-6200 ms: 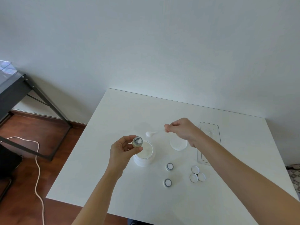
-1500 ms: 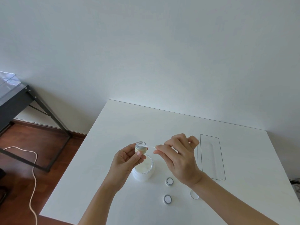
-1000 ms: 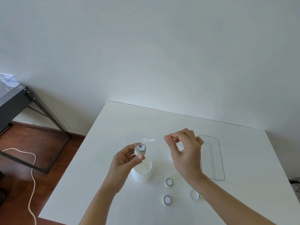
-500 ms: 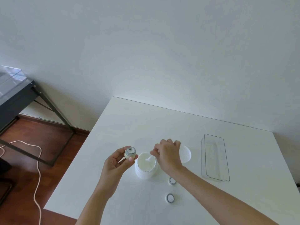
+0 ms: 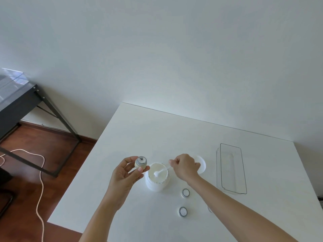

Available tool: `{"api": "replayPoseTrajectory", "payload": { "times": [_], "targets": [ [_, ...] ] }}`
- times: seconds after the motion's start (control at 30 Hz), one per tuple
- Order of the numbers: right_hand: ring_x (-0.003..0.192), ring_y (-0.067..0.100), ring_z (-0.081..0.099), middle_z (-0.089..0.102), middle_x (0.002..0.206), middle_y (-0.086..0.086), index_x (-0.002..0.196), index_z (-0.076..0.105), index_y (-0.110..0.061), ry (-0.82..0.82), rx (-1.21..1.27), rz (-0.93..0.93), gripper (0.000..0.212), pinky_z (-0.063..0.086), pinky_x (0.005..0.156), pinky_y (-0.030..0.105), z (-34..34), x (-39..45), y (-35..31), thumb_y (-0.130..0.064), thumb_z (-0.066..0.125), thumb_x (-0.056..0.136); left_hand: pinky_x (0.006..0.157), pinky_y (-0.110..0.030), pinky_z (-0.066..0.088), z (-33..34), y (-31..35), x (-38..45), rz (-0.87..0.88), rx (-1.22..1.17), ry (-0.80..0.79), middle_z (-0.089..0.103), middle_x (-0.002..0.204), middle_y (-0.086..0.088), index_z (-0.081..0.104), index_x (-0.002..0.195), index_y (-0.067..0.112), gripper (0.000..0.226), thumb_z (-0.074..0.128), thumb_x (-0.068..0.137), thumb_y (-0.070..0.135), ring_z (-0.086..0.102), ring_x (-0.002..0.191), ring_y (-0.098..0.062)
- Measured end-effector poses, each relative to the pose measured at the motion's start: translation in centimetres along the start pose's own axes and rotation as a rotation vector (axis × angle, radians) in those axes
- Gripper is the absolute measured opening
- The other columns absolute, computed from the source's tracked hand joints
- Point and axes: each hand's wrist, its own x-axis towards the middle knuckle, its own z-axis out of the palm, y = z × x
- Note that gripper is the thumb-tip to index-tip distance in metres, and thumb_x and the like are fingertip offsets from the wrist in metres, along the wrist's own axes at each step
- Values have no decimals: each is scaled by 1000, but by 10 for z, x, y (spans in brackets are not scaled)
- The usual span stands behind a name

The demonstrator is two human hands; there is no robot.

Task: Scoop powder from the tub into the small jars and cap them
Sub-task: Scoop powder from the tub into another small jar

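Note:
A white powder tub [image 5: 157, 182] stands open on the white table [image 5: 139, 130]. My left hand [image 5: 125, 173] holds a small uncapped jar [image 5: 140, 163] upright just left of the tub's rim. My right hand [image 5: 185, 165] pinches the handle of a small white spoon [image 5: 160, 172], whose bowl dips inside the tub. Two more small jars [image 5: 185, 192] [image 5: 182, 211] stand open in front of the tub. The tub's white lid [image 5: 201, 164] lies behind my right hand, partly hidden.
A clear rectangular tray [image 5: 230, 168] lies on the table's right side. One small cap [image 5: 209, 209] peeks out beside my right forearm. Off the left edge are a wooden floor, a white cable [image 5: 41, 180] and a black-framed glass desk [image 5: 21, 100].
My right hand swung the spoon from the jar's mouth down into the tub. My left hand lowered the jar to the tub's left side.

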Motion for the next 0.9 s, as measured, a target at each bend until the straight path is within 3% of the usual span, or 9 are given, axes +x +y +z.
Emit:
{"api": "replayPoseTrajectory", "payload": {
  "times": [0.17,0.27,0.4,0.53,0.6,0.67,0.73,0.8,0.9],
  "targets": [
    [56,15,47,47,54,-7,60,56,-17,-56,231,142,34,29,74,33,-30,-6,9,-33,58,91,80,-25,58,3,-2,3,-9,34,-18,72,121,-8,67,119,14,38,72,81,21,73,107,-28],
    [80,19,58,62,69,-12,72,70,-10,-102,373,140,32,41,85,36,-51,-10,7,-34,59,90,91,-32,53,6,-3,4,-15,55,-38,73,121,-4,71,114,22,38,85,79,21,72,107,-29],
    [81,6,53,59,74,-17,72,68,-16,-173,522,124,27,34,77,26,-74,-18,-5,-33,61,92,97,-37,49,17,-3,6,-17,93,-40,74,115,-3,73,108,23,46,86,64,29,73,100,-27],
    [95,13,56,61,79,-16,71,68,-17,-200,543,95,27,35,70,25,-79,-23,-17,-33,61,91,91,-31,50,27,-2,7,-14,90,-69,75,112,-4,73,108,21,46,87,65,28,73,97,-25],
    [106,21,60,69,89,-6,75,70,-13,-170,519,91,27,40,67,22,-76,-24,-21,-34,61,91,89,-28,52,30,0,7,-12,93,-92,75,111,-3,73,109,23,46,87,66,29,73,99,-27],
    [111,26,60,71,104,9,78,72,-11,-140,496,92,29,45,86,32,-71,-24,-22,-35,61,90,86,-27,55,33,1,6,-11,86,-103,75,111,-1,73,109,25,46,87,66,29,74,99,-28],
    [98,24,63,73,92,4,71,69,-15,-97,438,68,30,41,92,39,-67,-25,-21,-36,59,91,86,-27,55,35,3,6,-13,75,-104,75,110,1,73,109,27,46,87,65,28,74,99,-29],
    [77,19,59,66,68,-7,68,67,-14,0,341,31,34,28,80,35,-64,-27,-22,-36,57,92,86,-26,55,35,4,6,-12,67,-105,75,110,2,73,108,26,46,87,65,28,75,98,-28],
    [68,19,55,49,53,-8,75,68,-10,157,248,-29,35,24,77,34,-66,-29,-22,-37,54,93,85,-25,55,35,5,6,-5,74,-115,75,111,0,73,109,24,45,86,66,28,75,98,-28]
  ]
}}
